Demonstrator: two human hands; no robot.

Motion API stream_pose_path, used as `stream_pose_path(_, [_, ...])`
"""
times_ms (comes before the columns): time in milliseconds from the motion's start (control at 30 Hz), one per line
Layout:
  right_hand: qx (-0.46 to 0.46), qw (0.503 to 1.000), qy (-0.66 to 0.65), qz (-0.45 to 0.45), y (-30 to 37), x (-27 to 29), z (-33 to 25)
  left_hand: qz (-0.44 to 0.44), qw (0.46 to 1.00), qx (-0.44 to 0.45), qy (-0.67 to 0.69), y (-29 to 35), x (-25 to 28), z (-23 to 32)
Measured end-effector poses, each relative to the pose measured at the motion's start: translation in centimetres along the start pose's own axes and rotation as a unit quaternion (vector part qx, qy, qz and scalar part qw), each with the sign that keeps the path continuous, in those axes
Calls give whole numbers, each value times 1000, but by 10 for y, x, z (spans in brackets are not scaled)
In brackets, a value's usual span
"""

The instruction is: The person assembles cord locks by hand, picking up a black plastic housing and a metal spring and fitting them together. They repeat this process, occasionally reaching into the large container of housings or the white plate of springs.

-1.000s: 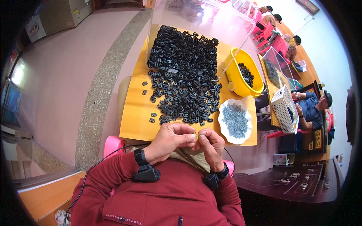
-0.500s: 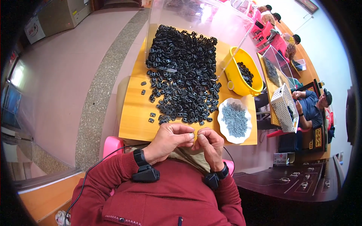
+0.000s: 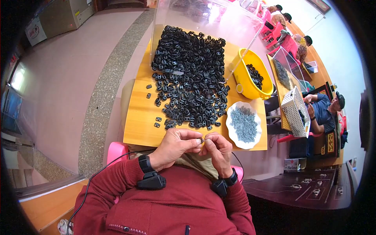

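Note:
My left hand [image 3: 178, 142] pinches a small black plastic cord-lock part [image 3: 202, 140] between thumb and fingertips, just over the near edge of the table. Close against it, the thumb and forefinger of my right hand [image 3: 219, 150] are pressed together at the same part. Whatever else they grip is too small to make out. Beyond my hands lies a large heap of black two-hole cord-lock parts [image 3: 192, 86]. A white scalloped plate [image 3: 231, 135] to the right holds many tiny grey metal pieces [image 3: 244, 123] that look like springs.
A clear plastic box [image 3: 235, 72] lies on its side around the far heap. Behind the plate stands a yellow tub [image 3: 260, 92] with more black parts. Farther right, a co-worker [image 3: 323, 111] sits by a white perforated basket [image 3: 291, 107]. A cable runs past my left arm.
My fingertips have shifted very slightly, and the black part shows a little more between them. The heap, plate and tub have stayed in place.

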State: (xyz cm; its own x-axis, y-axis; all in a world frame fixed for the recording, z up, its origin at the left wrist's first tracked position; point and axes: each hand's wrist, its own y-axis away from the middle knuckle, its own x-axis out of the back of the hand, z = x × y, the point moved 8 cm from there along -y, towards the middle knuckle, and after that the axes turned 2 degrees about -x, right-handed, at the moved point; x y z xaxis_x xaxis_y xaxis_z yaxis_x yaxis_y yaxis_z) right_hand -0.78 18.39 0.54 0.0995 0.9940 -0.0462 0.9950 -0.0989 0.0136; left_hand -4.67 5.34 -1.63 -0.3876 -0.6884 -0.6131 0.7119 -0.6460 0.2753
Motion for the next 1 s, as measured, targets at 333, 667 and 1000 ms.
stream_pose_path(333, [20,998,60,10,1,1,0,5,1000,0,-2,0,1,-1])
stream_pose_path(667, [25,997,69,-10,1,0,0,11,999,-13,-27,1,1,1])
stream_pose_path(1000, [55,990,127,-4,0,2,-6,4,1000,-4,-12,0,0,-1])
